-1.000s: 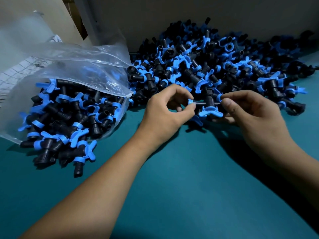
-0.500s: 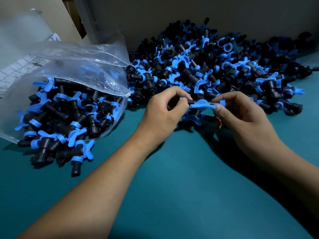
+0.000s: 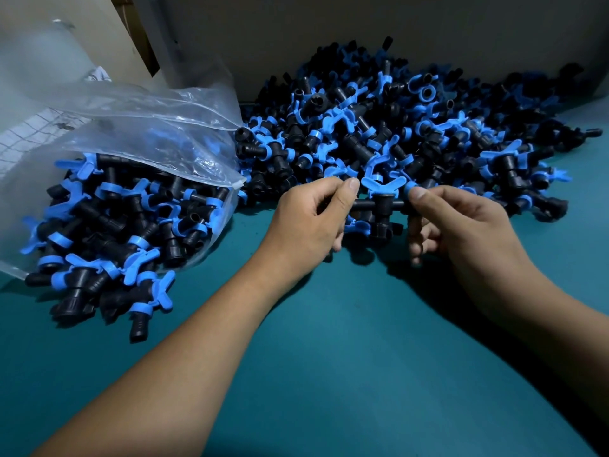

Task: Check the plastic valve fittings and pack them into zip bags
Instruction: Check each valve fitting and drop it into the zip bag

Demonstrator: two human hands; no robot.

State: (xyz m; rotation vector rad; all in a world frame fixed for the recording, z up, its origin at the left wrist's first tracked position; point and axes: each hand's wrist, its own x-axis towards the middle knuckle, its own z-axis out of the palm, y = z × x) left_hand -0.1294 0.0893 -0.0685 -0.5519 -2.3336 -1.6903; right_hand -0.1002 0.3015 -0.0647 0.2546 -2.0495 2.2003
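A black plastic valve fitting [image 3: 382, 201] with a blue butterfly handle is held level between both hands, just above the teal table. My left hand [image 3: 309, 219] pinches its left end between thumb and fingers. My right hand [image 3: 461, 222] pinches its right end, where a blue ring sits. Behind them lies a big loose pile of valve fittings [image 3: 412, 127]. At the left a clear zip bag [image 3: 141, 153] lies on its side with its mouth open, filled with fittings, several spilling out at its near edge.
The teal table [image 3: 329, 374] runs toward me under both forearms. A grey wall panel [image 3: 362, 34] stands right behind the pile. More clear plastic and a gridded sheet [image 3: 29, 127] lie at the far left.
Both hands have turned the fitting: its blue handle pointed down, then lay flat, and now stands up. The hands stayed in front of the pile.
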